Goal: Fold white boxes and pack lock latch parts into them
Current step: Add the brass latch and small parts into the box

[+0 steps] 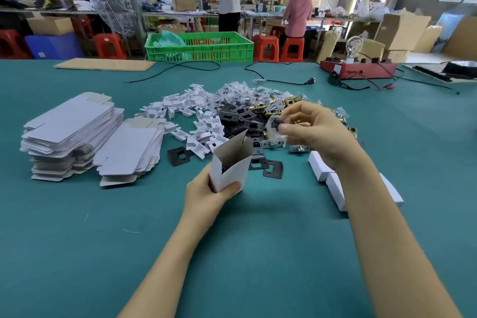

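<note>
Above the green surface (77, 214), the left hand (206, 195) has its grip clenched round an open white box (231, 162); the right hand (309, 128) pinches a bagged part (275, 124) over the parts pile (247, 116). Packing step: next, lower it into the box mouth.

Left hand (206, 190) gripping open white box (229, 162), right hand (308, 128) pinching bagged part (275, 124)

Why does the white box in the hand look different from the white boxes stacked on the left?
The folded white cardboard box in the left hand stands upright, opened into a tube with brown insides showing. The stacked white cardboard box blanks lie flat and unfolded on the green table. Both are white card.
</note>
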`<state>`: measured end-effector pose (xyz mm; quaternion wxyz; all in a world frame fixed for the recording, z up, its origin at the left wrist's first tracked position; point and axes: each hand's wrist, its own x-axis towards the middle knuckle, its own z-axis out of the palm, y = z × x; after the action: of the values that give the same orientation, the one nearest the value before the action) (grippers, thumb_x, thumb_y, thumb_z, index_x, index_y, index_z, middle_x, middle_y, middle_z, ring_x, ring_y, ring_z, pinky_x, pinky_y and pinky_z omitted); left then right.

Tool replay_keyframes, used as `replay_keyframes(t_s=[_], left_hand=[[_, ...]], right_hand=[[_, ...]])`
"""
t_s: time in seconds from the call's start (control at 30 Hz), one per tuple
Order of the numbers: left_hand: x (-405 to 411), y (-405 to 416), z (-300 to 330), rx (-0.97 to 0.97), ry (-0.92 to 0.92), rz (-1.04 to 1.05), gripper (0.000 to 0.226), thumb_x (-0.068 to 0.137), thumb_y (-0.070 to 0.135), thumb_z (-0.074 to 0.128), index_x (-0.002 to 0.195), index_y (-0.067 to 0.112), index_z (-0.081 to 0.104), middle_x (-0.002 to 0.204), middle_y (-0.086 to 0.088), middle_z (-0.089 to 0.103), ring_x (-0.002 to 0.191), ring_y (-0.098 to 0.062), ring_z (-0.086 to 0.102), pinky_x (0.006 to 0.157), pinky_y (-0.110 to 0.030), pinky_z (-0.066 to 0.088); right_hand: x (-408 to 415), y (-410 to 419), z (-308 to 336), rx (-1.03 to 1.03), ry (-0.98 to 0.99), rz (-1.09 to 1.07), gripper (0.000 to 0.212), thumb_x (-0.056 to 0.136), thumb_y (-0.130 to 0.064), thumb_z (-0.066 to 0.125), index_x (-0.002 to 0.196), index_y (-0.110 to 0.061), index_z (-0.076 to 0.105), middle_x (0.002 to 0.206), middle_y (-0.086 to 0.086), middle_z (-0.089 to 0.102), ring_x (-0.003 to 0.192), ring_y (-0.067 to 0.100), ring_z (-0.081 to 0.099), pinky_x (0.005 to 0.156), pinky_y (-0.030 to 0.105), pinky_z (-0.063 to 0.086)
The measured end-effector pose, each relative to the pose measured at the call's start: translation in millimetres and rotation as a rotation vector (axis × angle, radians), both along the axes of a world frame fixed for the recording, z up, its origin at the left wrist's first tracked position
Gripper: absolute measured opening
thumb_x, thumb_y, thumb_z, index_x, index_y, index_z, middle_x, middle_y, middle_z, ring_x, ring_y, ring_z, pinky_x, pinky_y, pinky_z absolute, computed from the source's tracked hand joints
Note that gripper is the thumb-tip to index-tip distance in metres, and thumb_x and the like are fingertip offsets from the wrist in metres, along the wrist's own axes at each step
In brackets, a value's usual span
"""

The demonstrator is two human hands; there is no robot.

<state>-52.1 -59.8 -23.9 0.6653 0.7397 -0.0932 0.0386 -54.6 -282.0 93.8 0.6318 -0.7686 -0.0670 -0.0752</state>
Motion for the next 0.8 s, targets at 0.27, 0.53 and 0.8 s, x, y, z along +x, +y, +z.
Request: replay_keyframes(t_s=[0.27,0.53,0.8], left_hand=[[2,1,-1,0.006,0.013,0.013,0.042,0.077,0.008,0.08,0.096,0.041,0.066,0.089,0.029,0.07,0.08,0.009,0.063,0.064,-0.005,0.045],[1,1,0,0.001,0.018,-0.005,0.042,0.079,0.008,0.077,0.099,0.043,0.065,0.091,0.03,0.07,0.083,0.009,0.064,0.063,-0.005,0.045],[0,1,2,-0.036,0.024,-0.007,0.036,0.071,0.021,0.075,0.099,0.041,0.066,0.093,0.026,0.071,0.085,0.005,0.065,0.065,-0.008,0.048]], right_hand=[[-9,38,9,-0.469,-0.302,0.11,0.013,0.081,0.002,0.07,0.089,-0.008,0.067,0.087,0.0,0.07,0.082,0.014,0.067,0.072,0.031,0.055],[-3,68,-12,-0.777,-0.613,-0.028,0.008,0.078,0.002,0.072,0.08,-0.005,0.071,0.091,0.011,0.06,0.086,0.028,0.055,0.071,0.038,0.046],[-6,74,-13,-0.961,-0.593,0.019,0.006,0.086,-0.008,0.067,0.09,-0.009,0.072,0.094,0.011,0.056,0.087,0.029,0.05,0.067,0.043,0.047]])
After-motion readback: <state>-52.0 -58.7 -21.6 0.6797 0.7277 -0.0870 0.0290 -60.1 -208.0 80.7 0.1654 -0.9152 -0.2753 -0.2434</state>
